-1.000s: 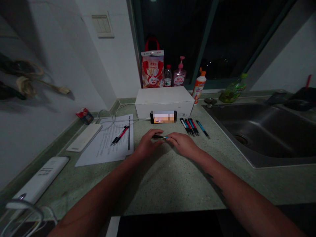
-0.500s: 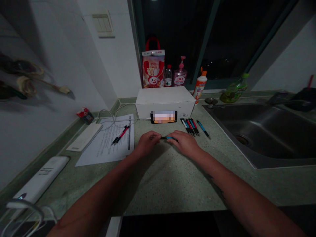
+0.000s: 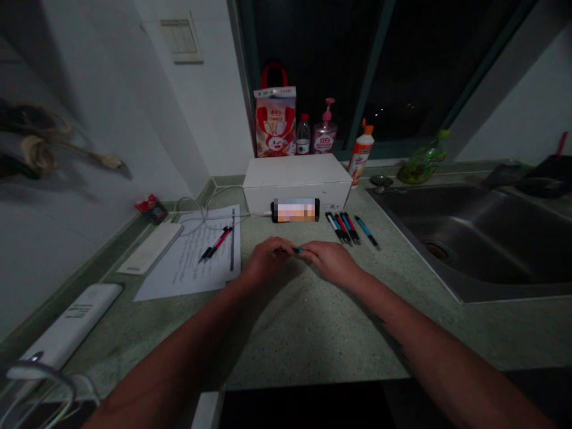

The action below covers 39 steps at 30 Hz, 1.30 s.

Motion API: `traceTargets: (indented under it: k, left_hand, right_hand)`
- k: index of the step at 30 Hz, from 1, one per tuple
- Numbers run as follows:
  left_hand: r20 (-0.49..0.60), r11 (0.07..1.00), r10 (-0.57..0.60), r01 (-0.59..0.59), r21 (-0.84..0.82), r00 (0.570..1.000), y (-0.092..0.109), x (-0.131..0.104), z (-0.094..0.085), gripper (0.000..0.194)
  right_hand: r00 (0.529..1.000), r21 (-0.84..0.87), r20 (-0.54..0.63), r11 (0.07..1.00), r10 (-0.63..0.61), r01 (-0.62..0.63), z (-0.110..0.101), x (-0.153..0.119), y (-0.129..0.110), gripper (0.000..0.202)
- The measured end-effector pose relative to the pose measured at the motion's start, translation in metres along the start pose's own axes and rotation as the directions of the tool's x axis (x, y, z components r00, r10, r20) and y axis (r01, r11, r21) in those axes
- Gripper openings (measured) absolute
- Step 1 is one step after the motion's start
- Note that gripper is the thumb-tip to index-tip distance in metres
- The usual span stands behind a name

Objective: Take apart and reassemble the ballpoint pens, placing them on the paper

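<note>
A blue and black pen lies crosswise between my two hands, just above the counter. My left hand is closed around its dark end. My right hand pinches the blue end, and the fingers cover most of it. To the right, several pens with red, blue and white barrels lie side by side, and one blue pen lies a little apart from them. On the printed paper at the left rest a red and black pen and dark pen parts beside it.
Behind my hands a phone leans on a white box, with a cable plugged in. A steel sink is at the right. White flat devices line the left wall. Bottles and a red bag stand at the window.
My hands have come closer together along the pen, so less of it shows between them. The right hand has shifted slightly left. The other pens lie as before.
</note>
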State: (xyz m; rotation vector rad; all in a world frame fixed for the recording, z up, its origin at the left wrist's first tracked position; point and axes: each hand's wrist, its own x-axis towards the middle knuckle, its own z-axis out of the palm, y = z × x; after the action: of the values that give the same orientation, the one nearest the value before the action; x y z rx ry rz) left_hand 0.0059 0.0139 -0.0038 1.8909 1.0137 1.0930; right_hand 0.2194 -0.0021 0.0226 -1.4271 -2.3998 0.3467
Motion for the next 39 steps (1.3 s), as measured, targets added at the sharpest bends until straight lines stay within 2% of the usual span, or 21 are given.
traceTargets:
  k: [1, 2, 4, 5, 7, 9, 12, 15, 19, 21, 25, 28, 32, 36, 39]
  left_hand:
    - [0.027, 1.000, -0.001, 0.002, -0.029, 1.000, -0.001, 0.000, 0.001, 0.009]
    - [0.037, 0.998, -0.014, 0.016, -0.053, 0.999, -0.001, 0.000, 0.002, 0.018]
    - [-0.021, 0.995, -0.069, 0.067, -0.080, 0.997, 0.001, 0.000, 0.003, 0.041]
    - [-0.072, 0.992, -0.111, 0.106, -0.072, 0.991, 0.002, 0.001, 0.002, 0.044]
    - [-0.143, 0.978, -0.208, 0.207, -0.021, 0.968, 0.006, 0.003, 0.001, 0.029]
    - [-0.141, 0.959, -0.274, 0.281, 0.033, 0.951, 0.009, 0.004, -0.002, 0.020]
    - [-0.117, 0.968, -0.246, 0.249, 0.014, 0.962, 0.010, 0.005, -0.004, 0.011]
    - [-0.124, 0.972, -0.233, 0.226, -0.065, 0.965, 0.009, 0.005, -0.003, 0.021]
    - [-0.111, 0.976, -0.217, 0.214, -0.037, 0.970, 0.008, 0.004, 0.000, 0.012]
    - [-0.134, 0.980, -0.197, 0.192, -0.050, 0.971, 0.008, 0.004, 0.000, 0.016]
    - [-0.133, 0.961, -0.276, 0.268, -0.070, 0.952, 0.008, 0.005, -0.001, 0.014]
    - [-0.139, 0.973, -0.230, 0.226, -0.046, 0.963, 0.007, 0.005, -0.001, 0.016]
    - [-0.118, 0.965, -0.262, 0.258, -0.044, 0.958, 0.007, 0.004, 0.000, 0.015]
    - [-0.124, 0.980, -0.197, 0.196, -0.025, 0.973, 0.007, 0.003, 0.001, 0.017]
    - [-0.097, 0.967, -0.253, 0.248, -0.062, 0.963, 0.006, 0.003, 0.001, 0.019]
  right_hand:
    - [1.000, 0.004, -0.006, 1.000, 0.000, 0.000, 0.000, 0.000, 0.000, 0.025]
    - [1.000, 0.009, -0.015, 1.000, 0.001, 0.000, 0.000, 0.000, 0.000, 0.025]
    - [0.999, 0.014, -0.033, 1.000, 0.004, -0.003, -0.001, 0.000, 0.000, 0.025]
    - [0.999, 0.016, -0.042, 1.000, 0.007, -0.006, -0.001, 0.000, 0.000, 0.025]
    - [0.998, 0.015, -0.055, 1.000, 0.009, -0.008, -0.002, 0.000, 0.001, 0.025]
    - [0.998, 0.014, -0.064, 1.000, 0.004, -0.003, -0.003, 0.000, 0.002, 0.024]
    - [0.998, 0.014, -0.068, 1.000, 0.010, -0.009, -0.003, 0.000, 0.001, 0.022]
    - [0.997, 0.012, -0.074, 1.000, 0.023, -0.022, -0.003, 0.000, 0.001, 0.021]
    - [0.996, 0.021, -0.085, 1.000, -0.011, 0.013, -0.001, 0.000, 0.002, 0.020]
    - [0.996, 0.027, -0.090, 1.000, -0.014, 0.016, 0.000, 0.000, 0.003, 0.019]
    - [0.996, 0.011, -0.090, 1.000, -0.004, 0.005, -0.001, 0.000, 0.004, 0.020]
    - [0.997, 0.002, -0.083, 1.000, 0.002, -0.002, -0.002, 0.000, 0.003, 0.021]
    - [0.997, -0.012, -0.078, 1.000, -0.003, 0.002, -0.002, 0.000, 0.003, 0.023]
    - [0.998, -0.015, -0.065, 1.000, -0.007, 0.006, -0.002, -0.001, 0.003, 0.024]
    - [0.998, -0.012, -0.068, 1.000, -0.014, 0.013, -0.002, -0.001, 0.002, 0.023]
